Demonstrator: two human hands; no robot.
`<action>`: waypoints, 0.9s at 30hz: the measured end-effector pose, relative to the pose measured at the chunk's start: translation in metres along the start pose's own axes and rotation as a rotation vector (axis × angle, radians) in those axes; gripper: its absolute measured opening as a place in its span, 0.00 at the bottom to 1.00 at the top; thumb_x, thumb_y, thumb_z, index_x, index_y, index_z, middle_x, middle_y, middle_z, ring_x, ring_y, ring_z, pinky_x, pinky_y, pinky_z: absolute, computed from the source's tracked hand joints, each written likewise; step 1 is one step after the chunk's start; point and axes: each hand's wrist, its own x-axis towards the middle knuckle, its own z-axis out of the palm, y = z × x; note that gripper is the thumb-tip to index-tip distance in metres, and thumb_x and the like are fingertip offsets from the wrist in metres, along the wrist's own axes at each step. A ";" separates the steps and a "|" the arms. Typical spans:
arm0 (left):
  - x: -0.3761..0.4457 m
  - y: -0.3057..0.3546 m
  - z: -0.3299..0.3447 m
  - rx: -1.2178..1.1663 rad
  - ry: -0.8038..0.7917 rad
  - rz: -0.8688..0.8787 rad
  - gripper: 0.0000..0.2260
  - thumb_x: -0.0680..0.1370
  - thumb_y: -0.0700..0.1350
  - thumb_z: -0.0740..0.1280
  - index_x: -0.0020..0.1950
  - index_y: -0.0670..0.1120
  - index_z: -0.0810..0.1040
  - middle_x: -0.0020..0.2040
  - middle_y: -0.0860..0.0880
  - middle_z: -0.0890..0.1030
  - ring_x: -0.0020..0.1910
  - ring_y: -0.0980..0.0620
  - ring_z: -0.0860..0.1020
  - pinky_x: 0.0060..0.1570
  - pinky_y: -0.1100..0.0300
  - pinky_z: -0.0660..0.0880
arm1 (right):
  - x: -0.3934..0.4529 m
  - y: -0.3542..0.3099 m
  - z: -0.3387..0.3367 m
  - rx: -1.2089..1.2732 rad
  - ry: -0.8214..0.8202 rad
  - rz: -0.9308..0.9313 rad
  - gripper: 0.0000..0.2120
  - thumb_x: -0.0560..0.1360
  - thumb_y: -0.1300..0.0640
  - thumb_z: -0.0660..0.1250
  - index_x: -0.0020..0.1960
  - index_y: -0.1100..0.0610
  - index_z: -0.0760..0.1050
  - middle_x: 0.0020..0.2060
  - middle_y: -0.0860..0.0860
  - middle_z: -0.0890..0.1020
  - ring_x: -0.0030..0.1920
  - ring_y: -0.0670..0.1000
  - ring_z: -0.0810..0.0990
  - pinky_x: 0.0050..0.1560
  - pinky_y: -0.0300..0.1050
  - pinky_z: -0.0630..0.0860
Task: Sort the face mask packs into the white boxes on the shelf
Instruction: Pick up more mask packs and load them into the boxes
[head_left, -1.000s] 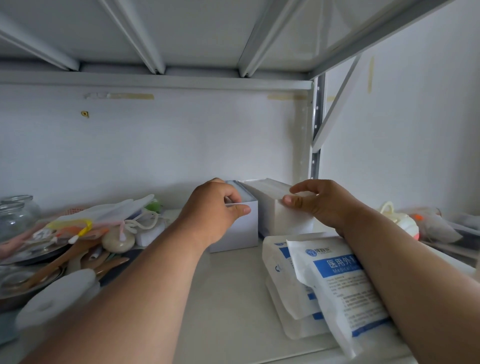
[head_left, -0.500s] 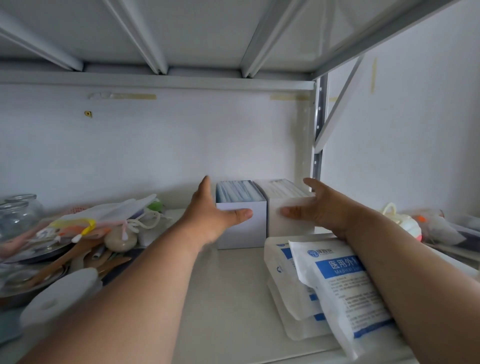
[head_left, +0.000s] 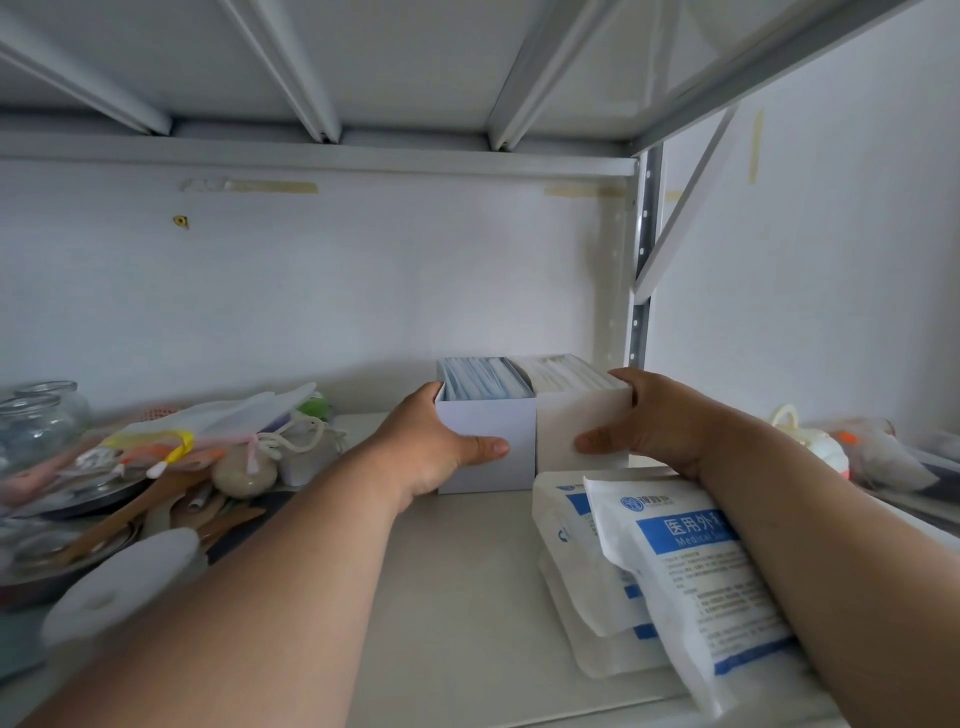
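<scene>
on the white shelf (head_left: 457, 597), at the far right, i am bracing the two white boxes side by side: my left hand (head_left: 434, 441) is cupping the left box (head_left: 488, 452), full of blue packs, thumb across its near face, and my right hand (head_left: 644, 423) is cupping the right box (head_left: 582, 421) of white packs likewise. i judge i am squaring them up. next i should be reaching for the mask packs (head_left: 691, 577) lying under my right forearm, near right.

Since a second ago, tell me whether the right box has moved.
Yes. The right box has swung square and now sits flush beside the left box, nearer the shelf post.
</scene>
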 end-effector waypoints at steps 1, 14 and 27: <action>0.001 -0.001 0.000 -0.007 0.007 -0.003 0.47 0.49 0.64 0.86 0.67 0.60 0.78 0.60 0.55 0.84 0.58 0.50 0.83 0.56 0.46 0.85 | -0.001 -0.001 0.001 -0.019 0.006 0.006 0.41 0.50 0.49 0.91 0.61 0.50 0.83 0.51 0.52 0.91 0.55 0.59 0.90 0.63 0.66 0.86; 0.009 -0.008 0.002 0.042 0.029 0.016 0.47 0.48 0.69 0.86 0.66 0.61 0.79 0.61 0.56 0.84 0.59 0.50 0.83 0.58 0.46 0.84 | -0.005 -0.007 0.002 -0.195 0.055 0.033 0.25 0.66 0.57 0.90 0.58 0.52 0.83 0.52 0.52 0.90 0.55 0.57 0.88 0.66 0.62 0.83; 0.008 -0.004 -0.001 0.080 0.025 0.016 0.40 0.51 0.66 0.85 0.62 0.59 0.81 0.58 0.56 0.85 0.57 0.51 0.83 0.56 0.48 0.84 | -0.006 -0.009 0.002 -0.176 0.044 0.045 0.24 0.66 0.57 0.90 0.57 0.52 0.83 0.52 0.51 0.90 0.55 0.56 0.88 0.67 0.62 0.83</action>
